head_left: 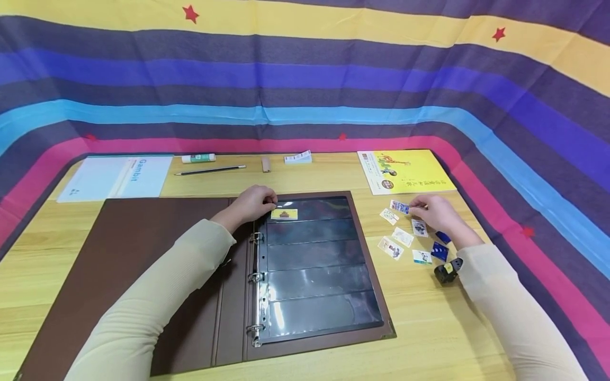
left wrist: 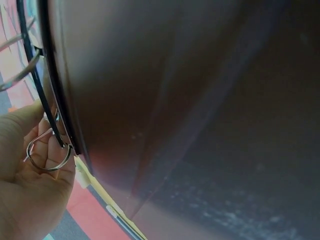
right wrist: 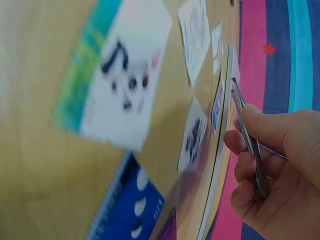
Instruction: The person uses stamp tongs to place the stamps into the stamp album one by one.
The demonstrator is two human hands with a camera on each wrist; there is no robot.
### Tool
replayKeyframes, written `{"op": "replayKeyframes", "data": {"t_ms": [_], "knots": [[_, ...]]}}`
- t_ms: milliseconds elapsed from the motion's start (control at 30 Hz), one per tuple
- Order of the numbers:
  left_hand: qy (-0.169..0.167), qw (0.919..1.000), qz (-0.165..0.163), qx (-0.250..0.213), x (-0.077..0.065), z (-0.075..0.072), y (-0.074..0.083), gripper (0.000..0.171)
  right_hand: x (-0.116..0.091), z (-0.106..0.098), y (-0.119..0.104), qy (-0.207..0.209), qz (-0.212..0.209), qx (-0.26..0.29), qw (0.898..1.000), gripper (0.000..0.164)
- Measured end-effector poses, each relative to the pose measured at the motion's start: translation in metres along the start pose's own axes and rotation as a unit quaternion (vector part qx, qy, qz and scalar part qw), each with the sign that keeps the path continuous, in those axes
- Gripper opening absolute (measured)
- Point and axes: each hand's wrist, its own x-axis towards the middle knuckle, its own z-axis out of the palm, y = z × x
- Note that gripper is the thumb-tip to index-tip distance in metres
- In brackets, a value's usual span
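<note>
A brown ring binder [head_left: 157,254] lies spread on the table, with a black pocketed stamp page [head_left: 316,280] on its rings. My left hand [head_left: 252,205] is at the page's top left corner, pinching its edge beside the top ring [left wrist: 50,167]. Close to those fingertips, a yellow stamp [head_left: 284,214] with a red building sits in the top strip. Over at the right, my right hand [head_left: 436,214] grips metal tweezers [right wrist: 246,132] between thumb and fingers. Their tips are near a blue-and-white stamp [head_left: 399,207]; whether they touch it cannot be told.
Several loose stamps [head_left: 392,247] lie between binder and right wrist, below which a black wrist camera [head_left: 447,271] shows. Along the back are a white booklet [head_left: 119,177], a glue stick [head_left: 198,157], a pencil [head_left: 209,170], an eraser [head_left: 266,164], paper slips [head_left: 298,157] and a yellow book [head_left: 414,172].
</note>
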Motion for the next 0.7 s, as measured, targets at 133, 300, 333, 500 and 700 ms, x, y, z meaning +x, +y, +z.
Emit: {"op": "replayKeyframes", "data": {"t_ms": [133, 300, 333, 500, 700], "knots": [[0.001, 1.0, 0.001, -0.004, -0.001, -0.001, 0.001, 0.007, -0.001, 0.003, -0.006, -0.015, -0.018, 0.007, 1.0, 0.02], [0.005, 0.9998, 0.014, -0.008, -0.003, -0.002, 0.001, 0.006, -0.001, 0.004, -0.006, -0.016, -0.008, 0.007, 1.0, 0.017], [0.004, 0.9999, 0.013, -0.01, -0.002, -0.002, 0.001, 0.005, -0.001, 0.004, -0.005, -0.016, -0.003, 0.006, 1.0, 0.018], [0.001, 1.0, 0.003, -0.009, -0.002, -0.002, 0.001, 0.006, -0.002, 0.002, 0.0, -0.019, 0.012, 0.004, 1.0, 0.021], [0.001, 1.0, 0.0, 0.004, -0.001, -0.001, 0.001, 0.008, -0.005, -0.003, 0.007, 0.007, -0.005, -0.019, 1.0, 0.021]]}}
